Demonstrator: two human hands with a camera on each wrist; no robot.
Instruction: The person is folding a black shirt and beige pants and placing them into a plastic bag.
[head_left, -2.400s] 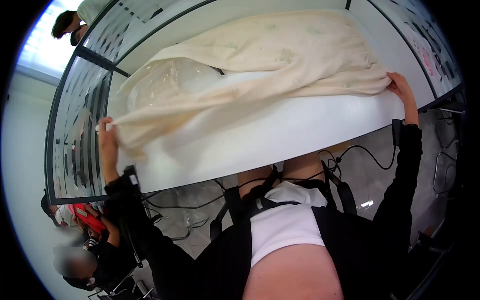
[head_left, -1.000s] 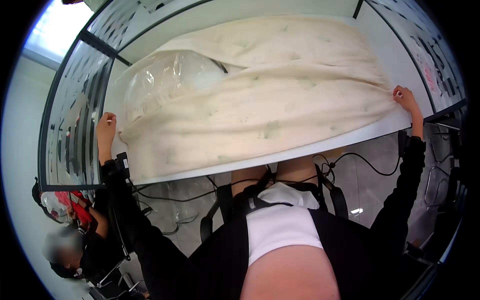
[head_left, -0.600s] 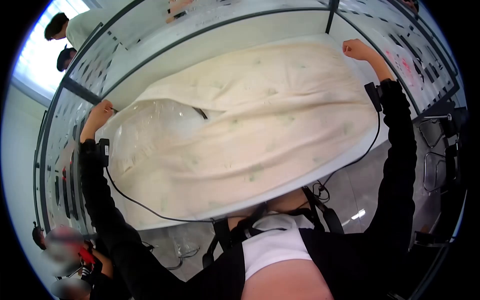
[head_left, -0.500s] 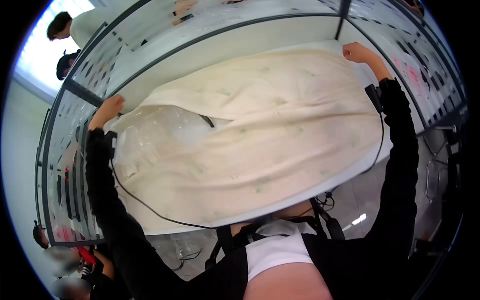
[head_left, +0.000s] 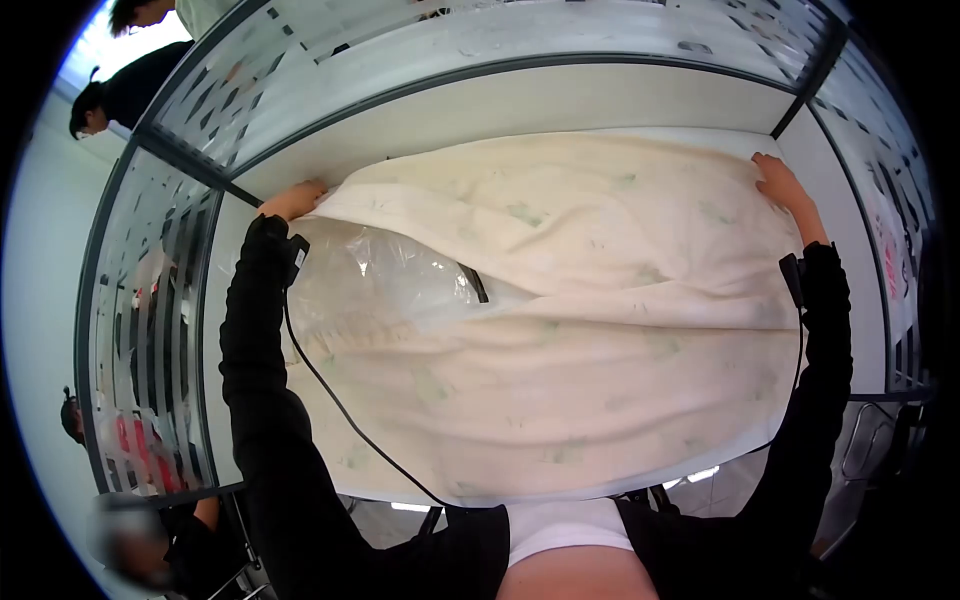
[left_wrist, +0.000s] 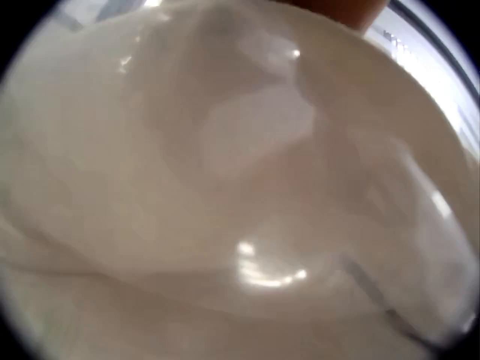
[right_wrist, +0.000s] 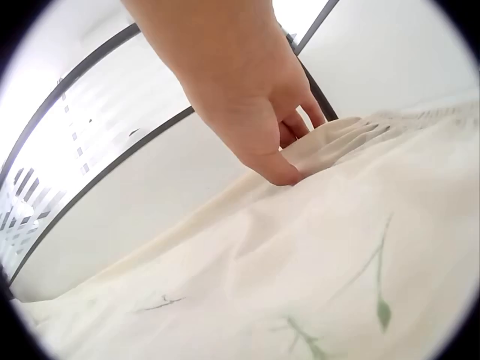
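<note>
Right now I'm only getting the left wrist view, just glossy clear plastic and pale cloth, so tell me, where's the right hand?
Observer: The bare right hand is at the far right corner of the cream cloth with faint green leaf prints.

Operator: Okay, and is it gripping that corner or just lying on it?

Observer: Gripping; the right wrist view shows the thumb on the near side of a raised fold, with the other fingers beyond it.

Operator: Is anything lying across the near part of the cloth that I can't see?

Observer: Yes, a thin black cable runs from the small black camera at the left wrist toward the near edge.
</note>
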